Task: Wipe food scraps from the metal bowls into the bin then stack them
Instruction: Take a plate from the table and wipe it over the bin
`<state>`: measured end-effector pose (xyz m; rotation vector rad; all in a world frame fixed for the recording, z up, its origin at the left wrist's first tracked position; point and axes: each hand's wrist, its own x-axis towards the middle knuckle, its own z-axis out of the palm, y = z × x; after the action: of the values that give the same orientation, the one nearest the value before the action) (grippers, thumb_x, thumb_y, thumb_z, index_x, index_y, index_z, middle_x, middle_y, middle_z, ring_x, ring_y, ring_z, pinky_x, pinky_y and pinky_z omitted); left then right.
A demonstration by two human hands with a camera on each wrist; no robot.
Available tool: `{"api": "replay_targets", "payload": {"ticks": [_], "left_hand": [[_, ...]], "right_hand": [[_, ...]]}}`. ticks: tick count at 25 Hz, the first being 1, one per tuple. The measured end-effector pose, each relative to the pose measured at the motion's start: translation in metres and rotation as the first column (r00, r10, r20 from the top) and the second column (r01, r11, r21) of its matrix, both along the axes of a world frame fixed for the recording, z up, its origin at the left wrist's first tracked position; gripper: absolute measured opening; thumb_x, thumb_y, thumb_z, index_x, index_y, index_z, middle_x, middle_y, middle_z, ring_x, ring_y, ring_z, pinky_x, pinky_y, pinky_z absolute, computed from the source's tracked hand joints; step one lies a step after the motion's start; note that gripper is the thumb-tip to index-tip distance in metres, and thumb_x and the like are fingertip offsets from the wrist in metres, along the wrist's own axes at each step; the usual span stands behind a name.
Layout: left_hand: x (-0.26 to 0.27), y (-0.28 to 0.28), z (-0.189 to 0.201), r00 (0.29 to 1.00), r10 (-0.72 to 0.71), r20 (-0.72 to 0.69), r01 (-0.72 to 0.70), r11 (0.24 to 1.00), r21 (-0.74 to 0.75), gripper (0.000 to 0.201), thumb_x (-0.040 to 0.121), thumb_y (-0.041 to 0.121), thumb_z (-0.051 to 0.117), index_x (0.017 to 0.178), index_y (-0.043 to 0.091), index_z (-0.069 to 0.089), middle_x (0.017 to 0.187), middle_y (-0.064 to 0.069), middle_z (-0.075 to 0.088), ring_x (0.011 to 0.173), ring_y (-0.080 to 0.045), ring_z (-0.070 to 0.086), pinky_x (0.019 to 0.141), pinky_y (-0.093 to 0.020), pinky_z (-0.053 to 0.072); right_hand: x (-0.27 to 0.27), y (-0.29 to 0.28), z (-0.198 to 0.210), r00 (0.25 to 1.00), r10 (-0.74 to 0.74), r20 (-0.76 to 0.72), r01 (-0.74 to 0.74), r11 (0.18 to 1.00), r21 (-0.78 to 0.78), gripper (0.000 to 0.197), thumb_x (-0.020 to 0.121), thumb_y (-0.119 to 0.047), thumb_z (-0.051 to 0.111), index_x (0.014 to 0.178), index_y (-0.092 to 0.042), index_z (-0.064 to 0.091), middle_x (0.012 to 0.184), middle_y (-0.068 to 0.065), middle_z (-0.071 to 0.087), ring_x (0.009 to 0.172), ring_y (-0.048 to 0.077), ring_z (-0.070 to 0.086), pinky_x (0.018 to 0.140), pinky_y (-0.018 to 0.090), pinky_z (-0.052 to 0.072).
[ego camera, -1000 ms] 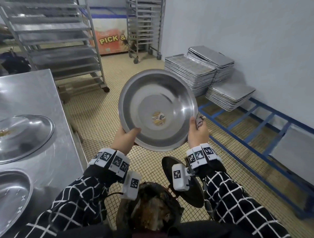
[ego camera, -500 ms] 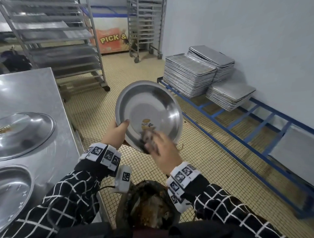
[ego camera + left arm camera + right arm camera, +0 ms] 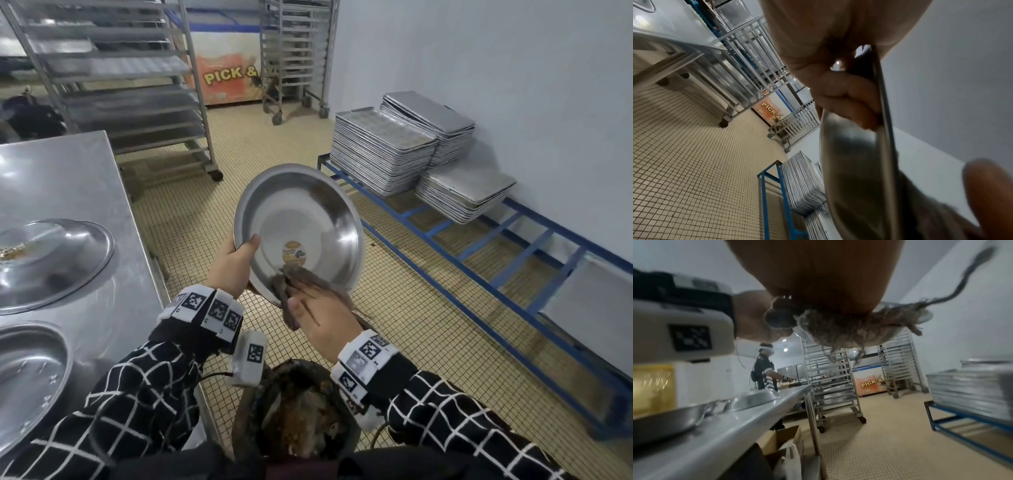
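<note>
A tilted steel bowl point(image 3: 308, 219) with a sticker at its centre hangs over the open bin point(image 3: 298, 414), which holds brown food scraps. My left hand point(image 3: 241, 255) grips the bowl's left rim, thumb inside; in the left wrist view its fingers point(image 3: 846, 100) curl behind the bowl's point(image 3: 857, 162) edge. My right hand point(image 3: 317, 305) holds a frayed grey-brown rag point(image 3: 282, 284) against the bowl's lower inner wall. The rag point(image 3: 840, 327) bunches under the palm in the right wrist view, its threads hanging down.
A steel table point(image 3: 78, 178) at my left carries two more bowls point(image 3: 54, 260) point(image 3: 27, 380), the farther one with scraps. Tray stacks point(image 3: 383, 150) sit on a blue rack point(image 3: 479, 260) at the right. Wheeled racks point(image 3: 137, 96) stand behind. Another person point(image 3: 764, 369) works farther along the table.
My right hand left the bowl's right rim and brought the rag to the lower inside of the bowl. The bowl dropped lower and nearer the bin, held by the left hand alone.
</note>
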<state>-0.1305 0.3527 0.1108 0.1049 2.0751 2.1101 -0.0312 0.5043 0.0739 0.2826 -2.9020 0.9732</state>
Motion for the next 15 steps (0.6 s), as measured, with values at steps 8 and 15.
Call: {"api": "replay_targets", "payload": {"ticks": [8,15], "left_hand": [[0.018,0.009,-0.007,0.995,-0.096,0.023,0.098,0.993,-0.060,0.013,0.099,0.025,0.046,0.106,0.023,0.058,0.079,-0.006,0.066,0.059,-0.020,0.064,0.056,-0.035,0.053],[0.020,0.019,-0.009,0.969,-0.164,0.183,0.162,0.986,0.028,0.031,0.098,0.033,0.048,0.117,0.009,0.054,0.074,-0.008,0.067,0.058,-0.023,0.066,0.049,-0.031,0.053]], "right_hand": [[-0.025,0.097,-0.017,0.952,-0.300,0.068,0.194,0.757,0.624,0.055,0.098,-0.046,0.016,0.149,-0.027,0.015,0.158,-0.004,0.000,0.143,0.023,-0.017,0.116,0.054,0.005],[-0.048,0.129,0.004,0.887,-0.459,-0.055,0.461,0.865,0.198,0.043,0.099,-0.033,0.039,0.140,-0.019,0.038,0.130,-0.002,0.048,0.099,0.021,0.061,0.082,0.037,0.055]]}}
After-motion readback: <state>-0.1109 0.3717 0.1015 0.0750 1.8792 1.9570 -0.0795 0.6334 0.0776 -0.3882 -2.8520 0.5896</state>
